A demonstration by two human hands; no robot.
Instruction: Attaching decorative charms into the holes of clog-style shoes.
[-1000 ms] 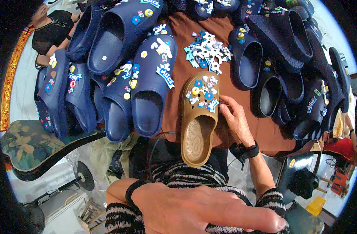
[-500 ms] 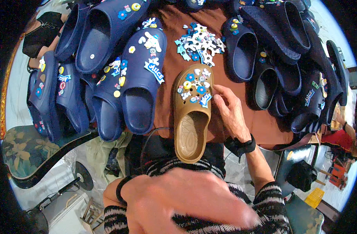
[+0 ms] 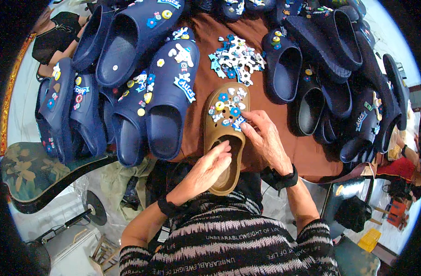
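Note:
A brown clog lies toe away from me at the table's near edge, its holed upper dotted with flower, heart, swirl and candy charms. My left hand reaches over its left rim, fingers together and bent into the foot opening; its thumb is hidden. At the right side of the upper, my right hand pinches a blue-and-white banner charm between thumb and forefinger, against the clog. Beyond the toe sits a heap of loose white and blue charms.
Navy clogs with charms crowd both sides, among them a large one at left and another at right. Brown cloth covers the table. A patterned stool seat stands at lower left, and a yellow basket at lower right.
My left hand has moved from close in front of me, blurred, up to the clog's opening. My right hand has shifted left from beside the clog onto the banner charm.

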